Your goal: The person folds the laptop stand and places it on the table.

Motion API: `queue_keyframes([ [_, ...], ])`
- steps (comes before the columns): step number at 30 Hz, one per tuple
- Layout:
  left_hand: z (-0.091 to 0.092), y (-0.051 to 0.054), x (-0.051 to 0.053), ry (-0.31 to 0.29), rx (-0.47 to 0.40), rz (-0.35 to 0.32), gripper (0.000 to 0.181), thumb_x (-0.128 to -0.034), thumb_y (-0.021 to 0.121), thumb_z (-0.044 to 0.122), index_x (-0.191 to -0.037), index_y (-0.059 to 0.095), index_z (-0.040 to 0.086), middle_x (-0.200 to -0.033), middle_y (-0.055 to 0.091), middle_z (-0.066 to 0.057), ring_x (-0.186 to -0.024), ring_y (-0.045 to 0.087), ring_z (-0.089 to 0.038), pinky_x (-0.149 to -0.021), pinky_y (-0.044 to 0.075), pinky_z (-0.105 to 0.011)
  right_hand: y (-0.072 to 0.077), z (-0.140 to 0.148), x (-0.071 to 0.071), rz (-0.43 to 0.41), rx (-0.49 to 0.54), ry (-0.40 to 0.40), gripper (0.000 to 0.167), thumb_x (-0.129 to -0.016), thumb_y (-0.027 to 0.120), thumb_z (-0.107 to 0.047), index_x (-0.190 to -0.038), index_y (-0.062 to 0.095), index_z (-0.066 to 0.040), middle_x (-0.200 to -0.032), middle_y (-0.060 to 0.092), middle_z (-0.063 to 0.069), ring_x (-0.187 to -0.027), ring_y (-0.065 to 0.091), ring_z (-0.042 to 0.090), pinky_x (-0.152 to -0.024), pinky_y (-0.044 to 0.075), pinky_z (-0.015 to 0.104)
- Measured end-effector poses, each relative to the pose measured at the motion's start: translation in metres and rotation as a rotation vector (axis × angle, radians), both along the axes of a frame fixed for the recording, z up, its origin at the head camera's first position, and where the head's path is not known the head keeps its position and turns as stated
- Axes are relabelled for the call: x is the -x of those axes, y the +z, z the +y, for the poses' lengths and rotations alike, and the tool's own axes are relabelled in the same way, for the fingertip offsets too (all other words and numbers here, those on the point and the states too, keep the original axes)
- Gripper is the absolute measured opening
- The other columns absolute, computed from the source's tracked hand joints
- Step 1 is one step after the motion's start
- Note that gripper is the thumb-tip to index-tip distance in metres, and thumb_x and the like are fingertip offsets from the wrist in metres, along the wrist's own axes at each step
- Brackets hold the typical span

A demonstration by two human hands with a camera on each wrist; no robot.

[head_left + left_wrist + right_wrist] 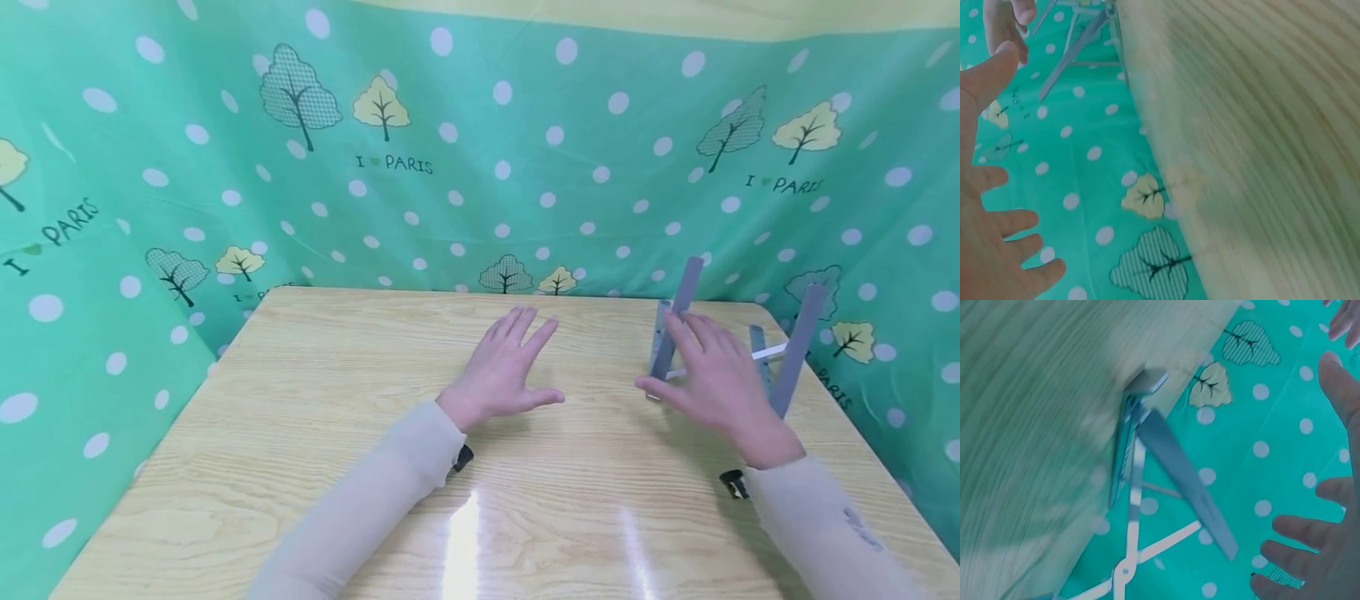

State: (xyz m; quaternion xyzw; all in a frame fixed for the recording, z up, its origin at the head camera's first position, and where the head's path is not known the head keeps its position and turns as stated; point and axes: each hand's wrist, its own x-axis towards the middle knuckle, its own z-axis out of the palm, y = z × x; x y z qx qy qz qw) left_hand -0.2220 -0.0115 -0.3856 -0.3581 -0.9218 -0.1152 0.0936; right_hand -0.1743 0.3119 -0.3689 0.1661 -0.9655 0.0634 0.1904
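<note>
A grey folding stand [797, 354] with flat upright arms and crossed metal bars is on the table's right side. My right hand [716, 379], fingers spread, is over or in front of its left part in the head view; whether they touch cannot be told. In the right wrist view, the stand [1188, 481] shows apart from the spread fingers of my right hand [1329, 544]. Around the middle of the table, my left hand [504, 371] hovers with thumb and fingers spread, holding nothing. The left wrist view also shows this left hand [997, 237] with its fingers apart.
A light wooden table [300, 375] spreads beneath both hands. Behind it and along both sides hangs a green dotted cloth [480, 150] with printed trees. Black straps or wrist devices show under both sleeves.
</note>
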Motion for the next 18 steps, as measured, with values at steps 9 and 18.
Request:
queue_keyframes([
  [9, 0.037, -0.002, 0.005, -0.061, -0.024, -0.026, 0.103, -0.089, 0.066, 0.071, -0.166, 0.024, 0.016, -0.168, 0.025, -0.018, -0.154, 0.023, -0.037, -0.122, 0.029, -0.051, -0.001, 0.031, -0.009, -0.009, -0.02, -0.068, 0.106, -0.083, 0.079, -0.06, -0.159, 0.034, -0.002, -0.147, 0.044, 0.035, -0.134, 0.04, 0.054, -0.106, 0.032, 0.073],
  [18, 0.058, -0.004, 0.013, -0.086, -0.051, -0.049, 0.099, -0.0916, 0.067, 0.065, -0.166, 0.024, 0.014, -0.166, 0.028, -0.017, -0.153, 0.026, -0.034, -0.122, 0.03, -0.048, 0.0, 0.05, -0.007, 0.031, -0.021, -0.086, 0.105, -0.08, 0.082, -0.059, -0.156, 0.038, 0.0, -0.143, 0.048, 0.034, -0.127, 0.046, 0.056, -0.102, 0.037, 0.072],
])
